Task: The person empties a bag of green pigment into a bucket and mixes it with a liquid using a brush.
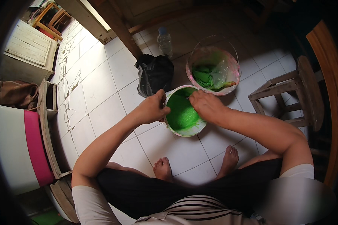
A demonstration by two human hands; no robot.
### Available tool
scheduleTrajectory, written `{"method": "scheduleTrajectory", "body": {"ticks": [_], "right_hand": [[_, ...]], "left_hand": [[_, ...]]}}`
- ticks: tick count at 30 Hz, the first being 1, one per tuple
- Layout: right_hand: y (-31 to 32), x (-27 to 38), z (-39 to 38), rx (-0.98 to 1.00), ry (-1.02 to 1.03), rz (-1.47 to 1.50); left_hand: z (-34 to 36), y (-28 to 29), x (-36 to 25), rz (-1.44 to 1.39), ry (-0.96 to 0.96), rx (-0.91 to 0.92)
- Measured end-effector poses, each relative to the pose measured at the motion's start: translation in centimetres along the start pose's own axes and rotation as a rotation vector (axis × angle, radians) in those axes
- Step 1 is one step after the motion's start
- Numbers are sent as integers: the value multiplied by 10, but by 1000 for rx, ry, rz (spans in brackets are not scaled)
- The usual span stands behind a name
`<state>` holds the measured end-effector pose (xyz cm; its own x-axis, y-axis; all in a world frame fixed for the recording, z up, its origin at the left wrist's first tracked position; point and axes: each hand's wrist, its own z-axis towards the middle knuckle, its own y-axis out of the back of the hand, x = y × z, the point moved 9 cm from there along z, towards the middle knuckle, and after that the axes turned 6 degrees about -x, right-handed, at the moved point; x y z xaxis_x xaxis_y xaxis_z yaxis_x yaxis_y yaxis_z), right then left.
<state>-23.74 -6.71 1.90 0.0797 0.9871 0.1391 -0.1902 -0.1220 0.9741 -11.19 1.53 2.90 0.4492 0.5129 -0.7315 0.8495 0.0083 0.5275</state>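
Below my bare feet (pixel 163 168), both hands, left hand (pixel 151 108) and right hand (pixel 205 105), clamp the rim of the round white bucket of green paste (pixel 182 112) on the tiled floor (pixel 101 86); I judge steady, even grip best.

Bucket (pixel 184 112) of green paste on tiled floor (pixel 112 93); left hand (pixel 152 108) and right hand (pixel 206 105) gripped its rim; second bucket (pixel 213 65) stood behind.
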Motion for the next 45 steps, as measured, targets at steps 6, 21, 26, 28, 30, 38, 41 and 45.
{"method": "scheduleTrajectory", "body": {"ticks": [6,21,26,28,30,38,41,45], "right_hand": [[-15,-14,-9,132,-159,106],[-49,0,-28,407,-561,770],[-56,-3,-33,429,-907,1079],[-57,-8,-34,390,-1009,1145],[-47,-20,-20,266,-791,933],[2,-13,-3,3,-191,184],[-5,-14,-11,82,-168,119],[-22,-14,-20,314,-350,245]], "left_hand": [[1,-1,1,72,-49,-26],[-2,-5,2,71,-25,-10],[-4,-6,0,28,19,16],[-4,-6,1,7,35,18],[-4,-6,1,-4,40,15],[-2,-1,10,-22,29,-31],[-2,1,7,-23,30,-44],[-2,7,6,62,22,-53]]}}
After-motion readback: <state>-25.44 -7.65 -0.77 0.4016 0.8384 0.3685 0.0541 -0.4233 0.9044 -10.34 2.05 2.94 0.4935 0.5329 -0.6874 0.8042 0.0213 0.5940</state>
